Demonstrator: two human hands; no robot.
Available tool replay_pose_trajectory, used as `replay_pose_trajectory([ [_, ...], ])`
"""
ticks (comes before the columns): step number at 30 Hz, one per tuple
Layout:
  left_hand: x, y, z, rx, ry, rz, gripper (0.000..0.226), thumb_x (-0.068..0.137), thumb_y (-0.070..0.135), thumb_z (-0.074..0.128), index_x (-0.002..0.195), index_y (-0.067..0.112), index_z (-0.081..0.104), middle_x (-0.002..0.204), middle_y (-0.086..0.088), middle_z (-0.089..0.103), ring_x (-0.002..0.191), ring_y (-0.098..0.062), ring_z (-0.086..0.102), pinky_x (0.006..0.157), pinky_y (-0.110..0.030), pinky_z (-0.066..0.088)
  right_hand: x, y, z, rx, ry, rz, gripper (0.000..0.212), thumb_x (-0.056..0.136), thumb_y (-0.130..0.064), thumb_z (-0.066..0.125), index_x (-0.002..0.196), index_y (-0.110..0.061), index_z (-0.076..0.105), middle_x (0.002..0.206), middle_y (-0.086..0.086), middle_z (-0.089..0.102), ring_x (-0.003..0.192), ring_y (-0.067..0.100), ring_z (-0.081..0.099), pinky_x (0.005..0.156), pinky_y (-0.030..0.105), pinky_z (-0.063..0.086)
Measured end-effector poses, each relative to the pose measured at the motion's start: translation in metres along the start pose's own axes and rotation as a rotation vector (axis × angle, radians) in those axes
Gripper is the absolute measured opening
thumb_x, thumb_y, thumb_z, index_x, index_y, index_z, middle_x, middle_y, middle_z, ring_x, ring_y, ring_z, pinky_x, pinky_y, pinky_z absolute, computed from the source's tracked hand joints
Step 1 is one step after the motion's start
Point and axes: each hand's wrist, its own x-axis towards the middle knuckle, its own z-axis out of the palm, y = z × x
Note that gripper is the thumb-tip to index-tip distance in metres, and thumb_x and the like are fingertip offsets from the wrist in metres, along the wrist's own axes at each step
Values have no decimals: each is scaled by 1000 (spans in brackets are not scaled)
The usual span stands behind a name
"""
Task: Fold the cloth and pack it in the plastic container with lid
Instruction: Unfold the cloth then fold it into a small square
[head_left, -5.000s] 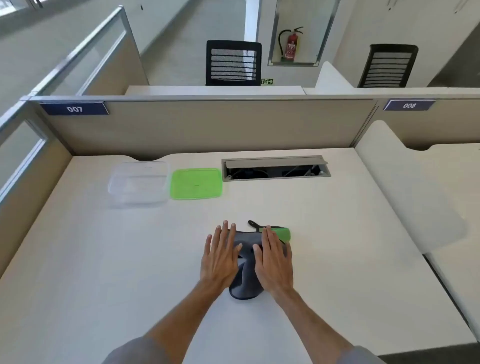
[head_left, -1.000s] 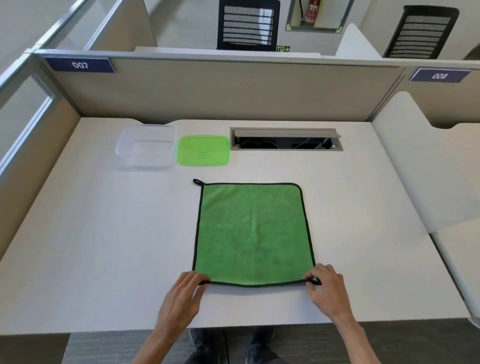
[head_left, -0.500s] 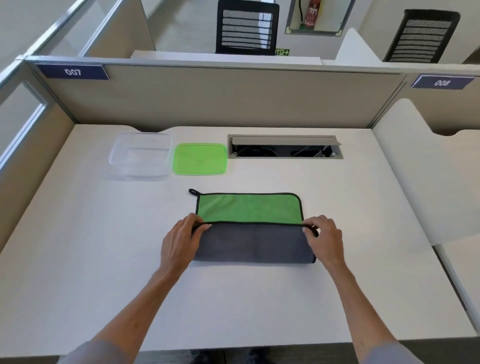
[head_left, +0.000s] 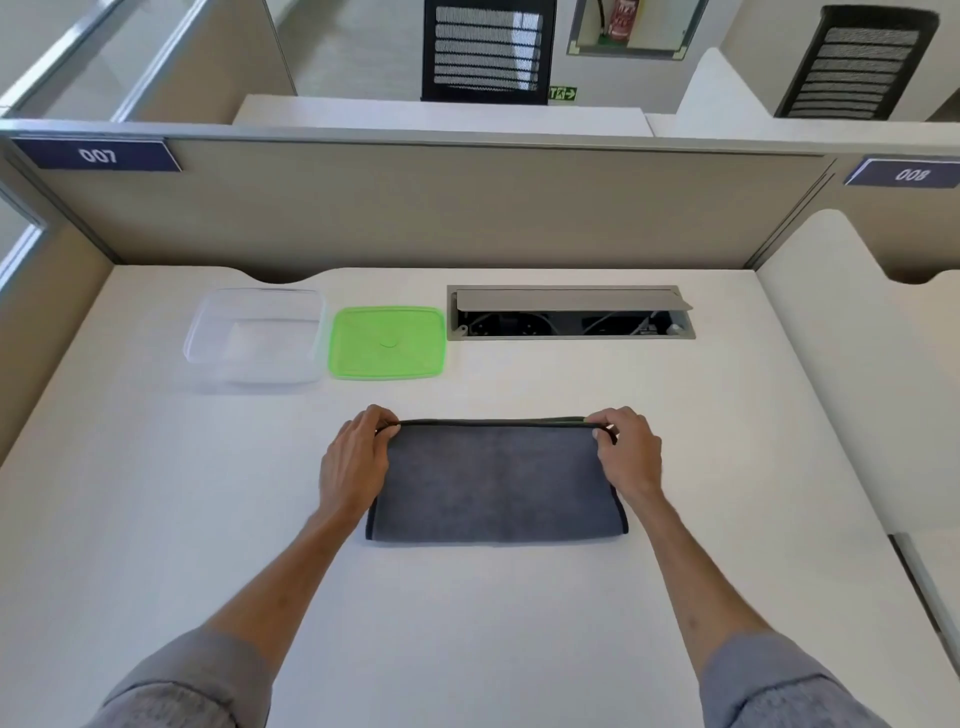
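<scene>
The cloth (head_left: 496, 480) lies folded in half on the white desk, grey side up, with a black hem along its far edge and only a sliver of green showing there. My left hand (head_left: 356, 460) pinches the far left corner of the cloth. My right hand (head_left: 626, 452) pinches the far right corner. Farther back on the left stands the clear plastic container (head_left: 257, 338), open and with nothing in it. Its green lid (head_left: 387, 343) lies flat just to the right of it.
An open cable hatch (head_left: 569, 312) is set into the desk behind the cloth, right of the lid. A beige partition wall (head_left: 415, 208) closes the back and left side. A white divider panel (head_left: 831, 338) borders the desk on the right.
Both hands have carried the near edge of the cloth forward onto the far edge. The green face is now covered, and the grey side faces up.
</scene>
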Motion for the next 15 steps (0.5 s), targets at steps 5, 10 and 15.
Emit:
replay_pose_trajectory([
  [5, 20, -5, 14, -3, -31, -50, 7, 111, 25, 60, 109, 24, 66, 114, 4, 76, 111, -29, 69, 84, -46, 55, 17, 1, 15, 13, -18, 60, 26, 103, -2, 64, 111, -23, 79, 117, -4, 74, 105, 22, 69, 111, 51, 46],
  [10, 31, -17, 28, 21, -52, -89, 7, 111, 26, 60, 107, 27, 66, 111, 6, 75, 111, -27, 65, 80, -44, 53, 33, 6, 25, 50, -4, 71, 24, 103, -3, 66, 111, -20, 79, 115, -4, 76, 101, 20, 71, 109, 50, 49],
  [15, 33, -26, 38, 29, -39, -95, 4, 110, 27, 61, 108, 29, 65, 109, 9, 75, 110, -24, 61, 80, -42, 52, 37, 11, 39, 41, 49, 55, 21, 104, -4, 67, 114, -17, 79, 116, -1, 76, 108, 23, 69, 105, 46, 52],
])
